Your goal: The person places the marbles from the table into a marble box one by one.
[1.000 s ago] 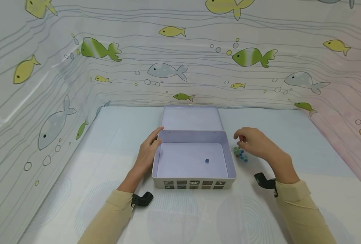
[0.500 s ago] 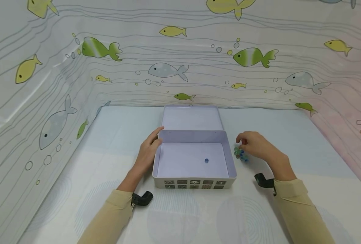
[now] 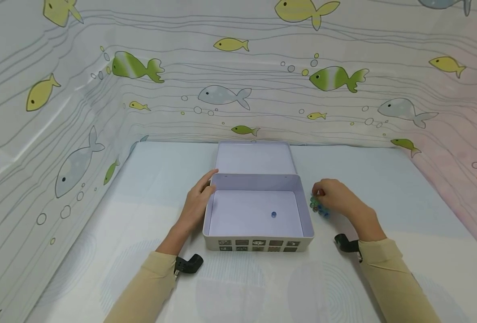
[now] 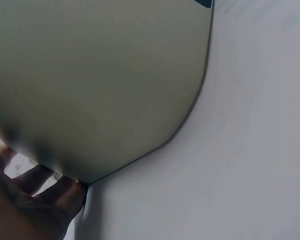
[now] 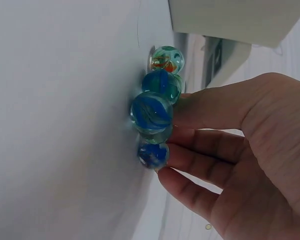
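Observation:
A pale tin box (image 3: 210, 242) with printed squares along its front lies with its lavender inside facing up. One blue marble (image 3: 273, 215) rests on its floor. My left hand (image 3: 194, 204) grips the left wall near the back corner, thumb at the rim. Just right of the box is a small cluster of glass marbles (image 5: 151, 113), blue, green and one with orange swirls. My right hand (image 3: 337, 197) is low over this cluster with curled fingers, thumb and fingertips close together at the marbles. Marbles hide the fingertips in the right wrist view, so I cannot tell whether one is pinched.
The lid (image 3: 256, 157) lies folded back behind the box. A pale cloth (image 3: 258, 287) covers the table, and a fish-patterned sheet (image 3: 279, 98) rises at the back and sides. A black wrist camera (image 3: 346, 243) sits at the right sleeve, another camera (image 3: 189, 264) at the left.
My right hand has come down and slightly toward me onto the marbles, its thumb and fingers drawing closer together. My left hand stays on the box.

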